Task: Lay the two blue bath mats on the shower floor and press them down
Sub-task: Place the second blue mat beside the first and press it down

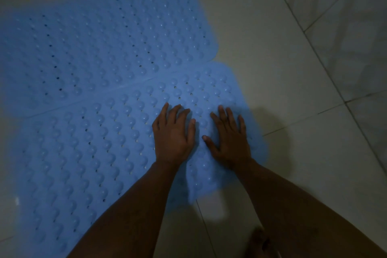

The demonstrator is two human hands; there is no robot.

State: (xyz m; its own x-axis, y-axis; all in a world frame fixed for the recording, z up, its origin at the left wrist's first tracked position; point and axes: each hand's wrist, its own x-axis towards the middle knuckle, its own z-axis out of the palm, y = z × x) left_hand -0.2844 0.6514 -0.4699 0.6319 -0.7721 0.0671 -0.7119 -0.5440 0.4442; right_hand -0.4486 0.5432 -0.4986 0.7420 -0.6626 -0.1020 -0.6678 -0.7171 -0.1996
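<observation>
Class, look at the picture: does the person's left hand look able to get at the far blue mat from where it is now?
Probably yes. The left hand lies flat on the near mat, and the far mat adjoins it just beyond, with nothing lying between.

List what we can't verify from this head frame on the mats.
- Far mat: left end cut off by the frame edge.
- Near mat: under left hand, right hand and the forearms, contact hidden.
- Suction grip on floor: underside unseen, dim, blurred.
</observation>
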